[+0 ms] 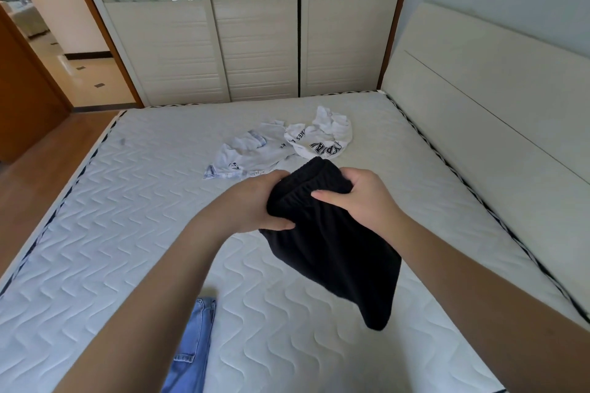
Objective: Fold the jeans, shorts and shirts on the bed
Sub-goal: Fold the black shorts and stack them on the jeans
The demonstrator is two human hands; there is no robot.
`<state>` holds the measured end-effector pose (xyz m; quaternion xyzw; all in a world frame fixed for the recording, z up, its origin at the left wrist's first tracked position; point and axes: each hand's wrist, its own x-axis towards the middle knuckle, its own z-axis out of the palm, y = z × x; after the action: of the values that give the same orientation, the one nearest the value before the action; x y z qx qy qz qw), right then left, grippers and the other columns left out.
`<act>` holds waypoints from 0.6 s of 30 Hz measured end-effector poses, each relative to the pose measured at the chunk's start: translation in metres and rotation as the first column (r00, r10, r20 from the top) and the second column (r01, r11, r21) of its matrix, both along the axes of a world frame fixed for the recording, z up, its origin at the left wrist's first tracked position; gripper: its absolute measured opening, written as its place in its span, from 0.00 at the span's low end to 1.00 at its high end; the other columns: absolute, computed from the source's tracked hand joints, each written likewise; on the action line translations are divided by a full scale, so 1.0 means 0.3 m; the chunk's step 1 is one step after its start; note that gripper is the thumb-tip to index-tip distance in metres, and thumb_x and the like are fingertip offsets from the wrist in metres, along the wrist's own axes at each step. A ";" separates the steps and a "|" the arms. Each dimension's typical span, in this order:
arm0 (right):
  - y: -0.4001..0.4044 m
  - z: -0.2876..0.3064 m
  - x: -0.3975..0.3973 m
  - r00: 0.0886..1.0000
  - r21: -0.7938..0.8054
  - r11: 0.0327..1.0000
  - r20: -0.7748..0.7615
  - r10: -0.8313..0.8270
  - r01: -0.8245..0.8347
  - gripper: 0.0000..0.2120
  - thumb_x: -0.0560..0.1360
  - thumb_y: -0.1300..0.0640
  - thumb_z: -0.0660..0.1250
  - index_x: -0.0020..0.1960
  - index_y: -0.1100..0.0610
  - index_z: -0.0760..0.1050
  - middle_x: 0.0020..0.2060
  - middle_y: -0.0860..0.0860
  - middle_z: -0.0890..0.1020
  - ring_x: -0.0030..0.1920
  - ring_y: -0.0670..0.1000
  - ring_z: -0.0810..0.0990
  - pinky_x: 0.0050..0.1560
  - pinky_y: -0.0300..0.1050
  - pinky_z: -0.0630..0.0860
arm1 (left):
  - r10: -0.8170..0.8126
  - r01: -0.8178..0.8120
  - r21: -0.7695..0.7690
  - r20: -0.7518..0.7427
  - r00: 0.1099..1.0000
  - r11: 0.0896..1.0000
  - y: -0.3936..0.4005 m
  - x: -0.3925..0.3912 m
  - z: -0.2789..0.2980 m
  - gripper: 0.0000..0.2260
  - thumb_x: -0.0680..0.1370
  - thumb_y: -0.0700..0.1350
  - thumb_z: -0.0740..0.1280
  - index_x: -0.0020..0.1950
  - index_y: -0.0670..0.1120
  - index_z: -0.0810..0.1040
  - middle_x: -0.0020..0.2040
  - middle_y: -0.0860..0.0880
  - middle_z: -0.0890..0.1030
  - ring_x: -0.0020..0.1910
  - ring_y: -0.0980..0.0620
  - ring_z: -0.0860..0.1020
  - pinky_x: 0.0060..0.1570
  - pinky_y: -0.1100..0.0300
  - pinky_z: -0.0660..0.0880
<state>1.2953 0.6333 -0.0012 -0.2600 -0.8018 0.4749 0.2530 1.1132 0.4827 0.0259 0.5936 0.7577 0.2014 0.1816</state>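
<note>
A pair of black shorts (335, 252) hangs in the air above the white quilted mattress (127, 233). My left hand (252, 201) grips the left side of its elastic waistband, and my right hand (360, 198) grips the right side, thumb on the front. The legs of the shorts dangle down to the right. Blue jeans (191, 351) lie at the near edge of the bed, partly under my left arm. Farther back lie a crumpled light-blue shirt (245, 153) and a crumpled white shirt with black lettering (322, 137).
The headboard (495, 124) runs along the right side of the bed. A sliding-door wardrobe (242, 41) stands behind the far edge. To the left are wooden floor (41, 163) and an open doorway (48, 29).
</note>
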 end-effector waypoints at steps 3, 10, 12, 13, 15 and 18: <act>-0.012 0.001 0.007 0.998 0.058 0.998 0.044 -0.038 0.035 0.16 0.64 0.37 0.75 0.42 0.48 0.80 0.36 0.44 0.84 0.37 0.43 0.83 0.38 0.36 0.78 | -0.003 0.000 0.103 0.026 1.000 0.995 0.053 0.056 -0.016 0.42 0.64 0.56 0.79 0.72 0.58 0.61 0.60 0.57 0.77 0.57 0.55 0.76 0.52 0.59 0.74; 0.018 -0.032 0.103 0.993 0.023 0.999 0.112 -0.024 0.022 0.13 0.70 0.44 0.73 0.47 0.52 0.79 0.40 0.51 0.84 0.42 0.51 0.83 0.46 0.52 0.78 | -0.012 0.012 0.032 -0.018 1.000 0.999 0.152 0.097 -0.037 0.15 0.67 0.52 0.76 0.49 0.52 0.76 0.42 0.55 0.80 0.48 0.51 0.79 0.45 0.57 0.75; 0.021 -0.063 0.132 0.997 -0.058 0.998 0.080 -0.013 0.018 0.12 0.70 0.44 0.72 0.50 0.49 0.79 0.43 0.48 0.84 0.45 0.48 0.83 0.46 0.45 0.80 | -0.040 0.041 0.036 -0.026 0.999 0.999 0.166 0.112 -0.043 0.11 0.67 0.49 0.75 0.41 0.52 0.73 0.36 0.56 0.77 0.42 0.51 0.78 0.38 0.59 0.72; 0.023 -0.081 0.145 0.998 -0.111 0.994 0.056 -0.010 0.016 0.12 0.70 0.44 0.72 0.51 0.46 0.79 0.45 0.46 0.85 0.47 0.46 0.83 0.46 0.40 0.79 | -0.048 0.049 0.036 -0.025 0.999 0.998 0.171 0.120 -0.045 0.11 0.68 0.48 0.74 0.40 0.52 0.71 0.35 0.56 0.76 0.40 0.51 0.77 0.37 0.59 0.71; 0.030 -0.119 0.167 1.000 -0.216 0.976 0.014 -0.009 0.012 0.13 0.70 0.44 0.72 0.54 0.43 0.79 0.49 0.43 0.85 0.51 0.44 0.83 0.49 0.35 0.77 | -0.050 0.051 0.029 -0.023 0.998 0.998 0.178 0.135 -0.047 0.11 0.68 0.47 0.73 0.39 0.51 0.70 0.35 0.55 0.76 0.39 0.51 0.76 0.36 0.60 0.70; 0.061 -0.197 0.215 0.999 -0.330 0.944 0.021 -0.026 0.031 0.17 0.70 0.42 0.70 0.58 0.45 0.78 0.54 0.43 0.84 0.56 0.44 0.82 0.58 0.41 0.75 | -0.027 0.027 0.023 0.015 1.000 0.999 0.187 0.156 -0.041 0.10 0.68 0.46 0.72 0.40 0.49 0.71 0.35 0.53 0.77 0.37 0.54 0.76 0.34 0.61 0.69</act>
<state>1.3599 0.6517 -0.0604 -0.3142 -0.7091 0.5966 0.2061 1.1599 0.5387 0.0137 0.6042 0.7459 0.2121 0.1832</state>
